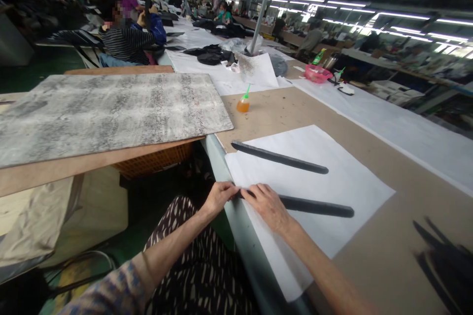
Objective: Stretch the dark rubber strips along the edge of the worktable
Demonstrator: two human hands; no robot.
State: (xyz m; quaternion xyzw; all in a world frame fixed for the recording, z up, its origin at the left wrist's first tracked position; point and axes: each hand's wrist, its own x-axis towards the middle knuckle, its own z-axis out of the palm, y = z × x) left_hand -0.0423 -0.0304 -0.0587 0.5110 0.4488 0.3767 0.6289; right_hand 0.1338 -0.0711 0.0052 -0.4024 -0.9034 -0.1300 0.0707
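Two long dark strips lie on a white paper sheet on the brown table. The nearer strip has its left end at the table's front edge, where my left hand pinches it with closed fingers. My right hand lies on the same strip just to the right, fingers curled down onto it. The farther strip lies untouched, slanting across the sheet.
An orange glue bottle with a green tip stands behind the sheet. A grey stained board lies to the left. More dark strips sit at the right. A pink basket and other seated people are farther back.
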